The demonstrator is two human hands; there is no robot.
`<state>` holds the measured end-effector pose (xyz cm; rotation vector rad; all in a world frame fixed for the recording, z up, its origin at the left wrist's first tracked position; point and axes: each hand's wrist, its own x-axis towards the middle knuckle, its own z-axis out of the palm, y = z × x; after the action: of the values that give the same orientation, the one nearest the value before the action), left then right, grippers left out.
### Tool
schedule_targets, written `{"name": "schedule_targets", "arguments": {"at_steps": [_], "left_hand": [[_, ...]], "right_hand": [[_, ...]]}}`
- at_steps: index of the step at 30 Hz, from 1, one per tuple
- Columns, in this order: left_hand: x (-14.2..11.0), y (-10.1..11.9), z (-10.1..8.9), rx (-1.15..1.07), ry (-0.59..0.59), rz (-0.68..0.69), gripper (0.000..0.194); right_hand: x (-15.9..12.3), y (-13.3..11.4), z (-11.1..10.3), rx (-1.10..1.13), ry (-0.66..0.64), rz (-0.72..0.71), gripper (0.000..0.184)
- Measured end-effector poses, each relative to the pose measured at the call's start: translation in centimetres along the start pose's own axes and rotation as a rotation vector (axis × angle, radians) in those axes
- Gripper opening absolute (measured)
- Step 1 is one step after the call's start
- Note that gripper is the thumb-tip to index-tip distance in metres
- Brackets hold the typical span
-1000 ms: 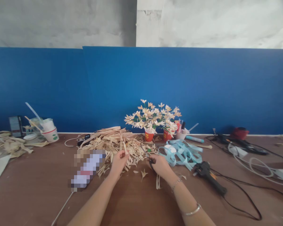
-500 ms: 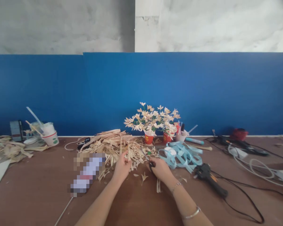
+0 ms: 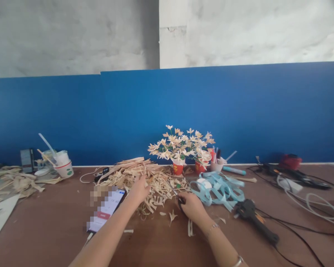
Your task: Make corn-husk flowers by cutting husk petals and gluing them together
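One pair of scissors (image 3: 180,200) in the right hand (image 3: 193,207), left hand (image 3: 139,190) at the strips (image 3: 159,187)

The right fingers are closed around the dark handles of the scissors, and the blades point away from the person, towards the strips. The left fingers are bent and near together at the front of the pile; whether they pinch a strip, I cannot tell. The strips are pale and dry, too many to count, and they lie in one heap before both hands. One loose flower (image 3: 172,217) lies on the brown table (image 3: 156,248), between the two forearms. On the right arm there are two bracelets.

Left of the heap lies one phone (image 3: 111,204), its screen lit and partly blurred by blocks; the digits 19 and 40 can be read, above one red button. Behind the heap stand two red cups, a left one (image 3: 177,169) and a right one (image 3: 200,167), with pale flowers (image 3: 180,142), too crowded to count. The yellow marks on these cups are too small to read.

To the right are one tangle of blue ribbon (image 3: 221,189), one white cup (image 3: 217,165) of pens and one black glue gun (image 3: 256,221). Far left is one white tub (image 3: 64,170) with red rim and green mark, not readable. One blue panel (image 3: 183,100) stands behind the table.
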<state>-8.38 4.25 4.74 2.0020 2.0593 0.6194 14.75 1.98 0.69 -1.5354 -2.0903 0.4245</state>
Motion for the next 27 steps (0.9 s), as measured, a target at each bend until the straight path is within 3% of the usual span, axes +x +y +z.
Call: {"name": "schedule_targets", "arguments": {"at_steps": [4,14,17,22,27], "left_hand": [[2.4,-0.5,-1.3,0.125,0.132,0.040,0.024],[8.9,-3.5,-3.3,0.213,0.265,0.037,0.029],[10.2,-3.0,-2.9,0.233,0.243,0.111,0.027],[11.6,-0.2,-1.3,0.265,0.106,0.280,0.025],[12.2,1.7,0.7,0.321,-0.009,0.325,0.019]], "right_hand": [[-0.1,-0.2,0.1,-0.041,0.005,0.016,0.013],[-0.4,-1.1,0.0,-0.063,0.036,0.019,0.016],[-0.4,-1.3,0.1,-0.071,0.021,0.037,0.017],[-0.6,-1.5,0.1,-0.067,0.030,0.039,0.019],[-0.7,-1.6,0.1,-0.061,0.034,0.024,0.018]]}}
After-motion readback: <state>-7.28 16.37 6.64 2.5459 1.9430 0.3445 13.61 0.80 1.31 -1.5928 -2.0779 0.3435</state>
